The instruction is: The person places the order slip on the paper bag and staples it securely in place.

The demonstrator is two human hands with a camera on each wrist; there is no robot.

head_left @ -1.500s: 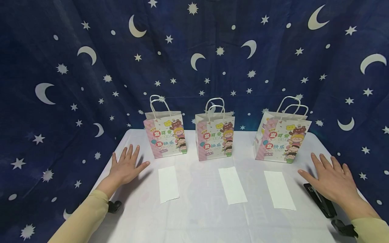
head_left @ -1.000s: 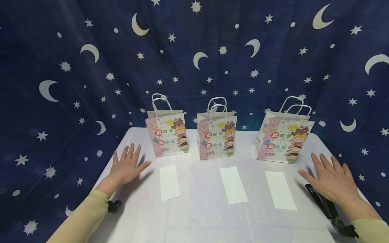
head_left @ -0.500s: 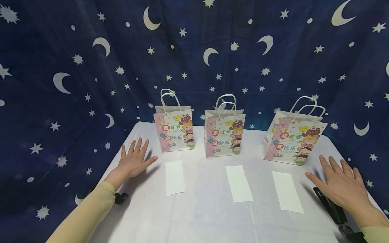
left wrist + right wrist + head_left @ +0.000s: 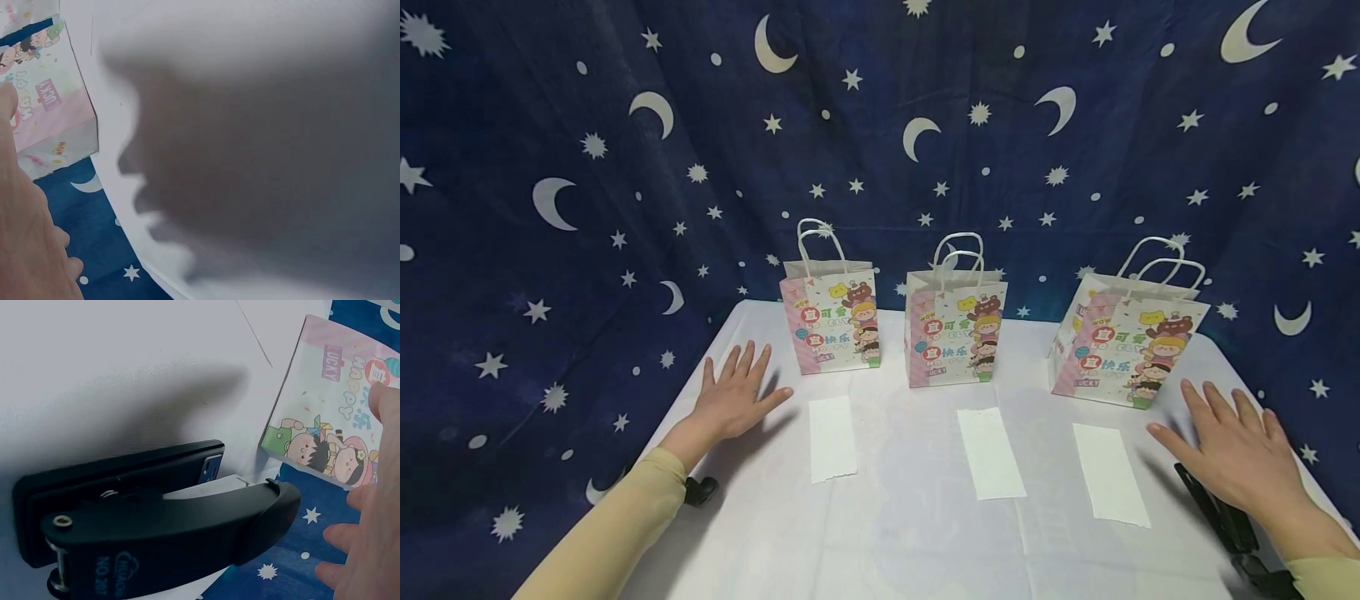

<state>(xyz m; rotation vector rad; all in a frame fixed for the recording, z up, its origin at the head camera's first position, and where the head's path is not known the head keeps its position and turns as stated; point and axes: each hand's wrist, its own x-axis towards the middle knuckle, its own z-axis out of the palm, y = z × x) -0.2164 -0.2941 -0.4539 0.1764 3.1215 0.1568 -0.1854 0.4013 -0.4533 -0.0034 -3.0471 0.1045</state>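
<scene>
1. Hovering palm down above the left side of the table (image 4: 917, 533), the left hand (image 4: 730, 402) holds nothing; its fingers are extended and spread, and its shadow falls on the white surface beside it.
2. The right hand (image 4: 1243, 450) is likewise unclenched and free of any object, fingers spread, palm down, over the right side.
3. A black stapler (image 4: 169, 531) lies on the table below the right hand, partly covered by it in the head view; the right wrist view shows a gap between them. Its arm is marked "NO.207", and its front end points toward the right bag.
4. Three printed paper bags stand upright in a row toward the far edge: the left bag (image 4: 835, 321), the middle bag (image 4: 953, 333) and the right bag (image 4: 1123, 350). Each has two raised white handles, pink and white sides, and cartoon figures.
5. The left bag is near the left fingertips; the right bag is near the right ones.
6. Three white strips lie flat in front: the left strip (image 4: 832, 439) before the left bag, the middle strip (image 4: 991, 454) slightly right of the middle bag, the right strip (image 4: 1111, 475) before the right bag.
7. Behind hangs a dark blue cloth (image 4: 850, 83) with pale moons and stars.
</scene>
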